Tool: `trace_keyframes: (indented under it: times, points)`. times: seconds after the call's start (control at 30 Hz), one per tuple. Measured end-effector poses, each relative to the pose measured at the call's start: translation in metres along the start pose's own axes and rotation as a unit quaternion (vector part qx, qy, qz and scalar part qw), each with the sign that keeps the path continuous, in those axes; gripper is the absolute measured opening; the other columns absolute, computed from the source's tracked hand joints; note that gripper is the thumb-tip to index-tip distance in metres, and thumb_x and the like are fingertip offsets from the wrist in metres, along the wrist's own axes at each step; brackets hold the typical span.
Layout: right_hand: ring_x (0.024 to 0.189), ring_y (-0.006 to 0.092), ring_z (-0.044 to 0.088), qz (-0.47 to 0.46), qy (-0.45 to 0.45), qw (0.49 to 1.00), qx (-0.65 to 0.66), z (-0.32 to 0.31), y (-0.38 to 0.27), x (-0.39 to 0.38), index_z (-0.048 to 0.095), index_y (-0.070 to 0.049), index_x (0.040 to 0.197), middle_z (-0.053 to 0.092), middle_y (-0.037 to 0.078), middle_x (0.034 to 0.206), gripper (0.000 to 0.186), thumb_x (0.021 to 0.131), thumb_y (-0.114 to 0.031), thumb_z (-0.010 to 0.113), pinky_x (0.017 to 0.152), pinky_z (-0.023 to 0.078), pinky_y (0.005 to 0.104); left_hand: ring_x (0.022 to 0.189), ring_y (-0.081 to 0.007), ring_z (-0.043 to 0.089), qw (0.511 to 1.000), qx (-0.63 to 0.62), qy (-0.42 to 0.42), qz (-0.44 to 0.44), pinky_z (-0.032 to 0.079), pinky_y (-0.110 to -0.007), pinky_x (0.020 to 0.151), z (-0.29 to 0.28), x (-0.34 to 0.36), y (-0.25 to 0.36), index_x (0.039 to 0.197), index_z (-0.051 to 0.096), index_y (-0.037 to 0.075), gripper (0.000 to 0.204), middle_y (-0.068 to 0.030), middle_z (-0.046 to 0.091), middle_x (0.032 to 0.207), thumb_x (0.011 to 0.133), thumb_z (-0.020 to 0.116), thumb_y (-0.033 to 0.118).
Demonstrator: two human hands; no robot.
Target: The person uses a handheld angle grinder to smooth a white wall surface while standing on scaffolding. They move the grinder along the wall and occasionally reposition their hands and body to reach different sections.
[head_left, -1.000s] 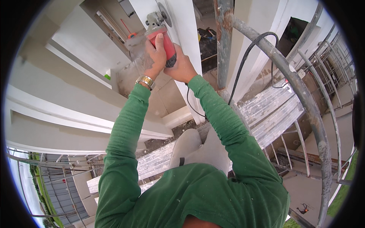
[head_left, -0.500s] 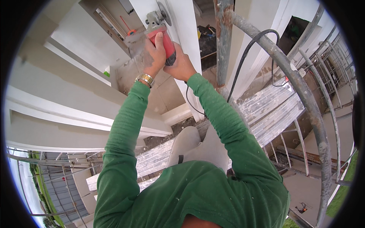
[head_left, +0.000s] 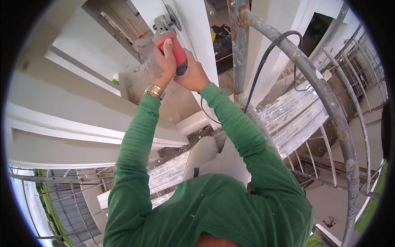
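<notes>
My left hand [head_left: 163, 66] is closed on the red body of an angle grinder [head_left: 177, 48], thumb along its top. My right hand [head_left: 192, 75] wraps round the dark rear end, lower and to the right. The grinder's grey head has its disc [head_left: 174, 18] at the face of a white column [head_left: 198, 39]; whether it touches cannot be told exactly. A black cord [head_left: 203, 109] hangs below my right hand. A metal watch sits on my left wrist.
A rusty grey post [head_left: 239, 49] and bent scaffold pipe [head_left: 321, 86] stand at right, with black cable [head_left: 258, 70] looped over the pipe. Worn metal planks [head_left: 292, 119] lie around my legs. White ledges [head_left: 74, 119] run along the left, and railings surround the lower levels.
Both hands and the grinder have shifted slightly left and down in the picture, still against the white column. The grip is unchanged.
</notes>
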State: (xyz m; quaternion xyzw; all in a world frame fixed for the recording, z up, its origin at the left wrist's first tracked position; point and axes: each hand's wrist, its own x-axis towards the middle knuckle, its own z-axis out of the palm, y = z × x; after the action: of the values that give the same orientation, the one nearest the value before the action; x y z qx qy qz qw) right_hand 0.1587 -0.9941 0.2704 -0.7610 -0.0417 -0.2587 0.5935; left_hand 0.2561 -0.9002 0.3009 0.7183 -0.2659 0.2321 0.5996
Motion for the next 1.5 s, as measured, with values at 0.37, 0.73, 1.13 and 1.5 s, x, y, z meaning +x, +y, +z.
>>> trace_keyframes:
  times: [0.37,0.73,1.13,1.5]
  points:
    - [0.105,0.0493,0.067,0.014,-0.001,1.0,-0.012,0.001,0.009,0.0,0.036,-0.004,0.147,0.069,0.03,0.111,0.09,0.068,-0.013,0.077,0.092,0.054,0.05,0.101,-0.0177,0.063,1.0,0.013,-0.008,-0.02,0.051,-0.033,0.091,-0.001,-0.005,0.005,0.129,0.061,-0.001,0.05,-0.0113,0.069,0.115,0.107,0.056,0.043]
    - [0.109,0.0429,0.069,0.034,-0.02,0.999,0.0,0.0,0.015,-0.013,0.037,-0.005,0.148,0.07,0.026,0.115,0.09,0.069,-0.013,0.079,0.095,0.054,0.0449,0.1,-0.019,0.064,0.999,-0.017,0.017,-0.023,0.051,-0.034,0.09,0.008,-0.022,0.003,0.126,0.062,-0.001,0.056,-0.0126,0.069,0.112,0.106,0.053,0.051]
    - [0.102,0.0478,0.069,0.048,-0.016,0.998,-0.021,-0.004,0.018,-0.015,0.036,-0.006,0.148,0.071,0.03,0.107,0.091,0.067,-0.014,0.077,0.089,0.055,0.049,0.108,-0.0194,0.063,0.998,0.015,-0.039,-0.055,0.05,-0.034,0.096,0.003,-0.024,0.01,0.131,0.059,-0.001,0.054,-0.0129,0.067,0.12,0.108,0.051,0.047]
    - [0.111,0.0429,0.068,0.067,-0.032,0.997,-0.005,-0.006,0.033,-0.026,0.038,-0.005,0.149,0.069,0.026,0.117,0.09,0.068,-0.011,0.078,0.096,0.054,0.0442,0.109,-0.0188,0.061,0.998,-0.05,-0.018,-0.037,0.049,-0.033,0.098,0.014,-0.039,-0.015,0.134,0.057,0.0,0.049,-0.0106,0.065,0.123,0.108,0.054,0.041]
